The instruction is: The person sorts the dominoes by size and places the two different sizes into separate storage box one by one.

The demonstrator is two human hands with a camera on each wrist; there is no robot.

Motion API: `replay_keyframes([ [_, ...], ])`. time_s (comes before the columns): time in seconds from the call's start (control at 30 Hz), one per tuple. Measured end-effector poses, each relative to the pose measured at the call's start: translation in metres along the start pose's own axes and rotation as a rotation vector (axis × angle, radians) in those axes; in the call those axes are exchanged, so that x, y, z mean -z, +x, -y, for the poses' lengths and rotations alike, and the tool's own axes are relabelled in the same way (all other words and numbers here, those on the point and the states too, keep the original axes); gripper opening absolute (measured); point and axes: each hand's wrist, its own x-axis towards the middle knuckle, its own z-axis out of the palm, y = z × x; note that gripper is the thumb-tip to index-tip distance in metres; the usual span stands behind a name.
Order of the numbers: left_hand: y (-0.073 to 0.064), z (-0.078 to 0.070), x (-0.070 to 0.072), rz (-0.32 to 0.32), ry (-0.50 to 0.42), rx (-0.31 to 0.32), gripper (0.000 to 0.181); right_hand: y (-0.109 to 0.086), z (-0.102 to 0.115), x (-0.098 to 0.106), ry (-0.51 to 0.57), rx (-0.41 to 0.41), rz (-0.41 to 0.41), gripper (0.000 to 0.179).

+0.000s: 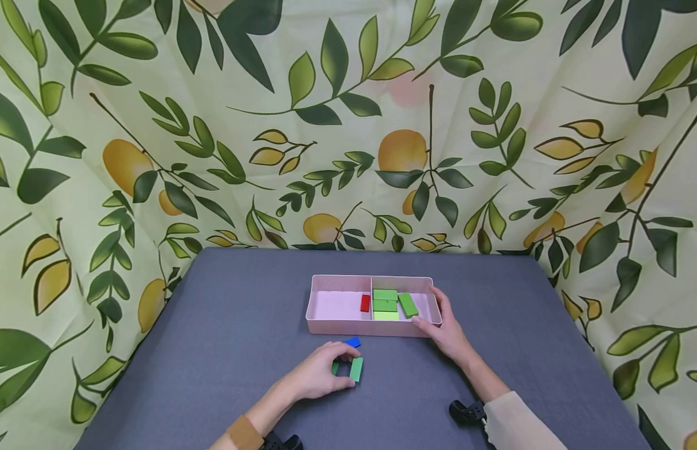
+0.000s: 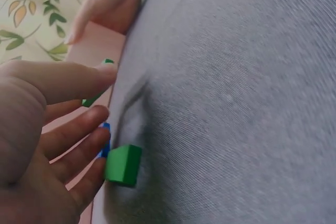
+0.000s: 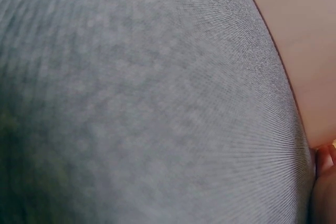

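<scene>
Green block (image 1: 356,369) sits on the near side of the pink tray (image 1: 348,328), apart from it, seemingly pinched by its ends between thumb and forefinger of the left hand (image 1: 319,375). Beside that hand's little finger stands a second green block (image 2: 124,165); a blue block (image 1: 353,342) lies nearer the tray's front wall. The right hand (image 1: 452,331) grips the tray's near right corner, thumb at the front rim. Inside the tray, a red block (image 1: 365,303) is left of the divider, and right of it are a light-green block (image 1: 386,316), others in green and a tilted green block (image 1: 407,305). The step looks like picking up one block; next, probably, a lift clear of the surface (image 1: 241,312), with the pinch firm and the neighbours undisturbed.
</scene>
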Motion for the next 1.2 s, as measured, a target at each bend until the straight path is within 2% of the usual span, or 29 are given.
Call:
replay_keyframes([
  [0.17,0.004,-0.003,0.002,-0.038,-0.166,-0.025,0.042,0.000,0.001,0.000,-0.005,-0.017,0.005,0.086],
  [0.3,0.006,-0.007,0.005,-0.076,-0.222,-0.038,0.041,0.001,0.001,0.000,-0.003,-0.020,0.003,0.087],
  [0.57,0.011,-0.021,0.021,-0.119,-0.163,-0.076,0.041,0.001,0.002,0.000,0.007,-0.016,0.002,0.086],
  [0.77,0.022,-0.031,0.036,-0.160,-0.132,-0.110,0.043,0.000,0.002,0.000,0.010,-0.007,0.005,0.087],
  [0.97,0.038,-0.039,0.053,-0.199,-0.160,-0.098,0.043,0.000,0.001,0.000,0.006,-0.018,0.000,0.087],
  [1.2,0.062,-0.035,0.066,-0.249,-0.145,-0.070,0.042,-0.002,0.008,-0.001,0.032,-0.030,0.002,0.087],
])
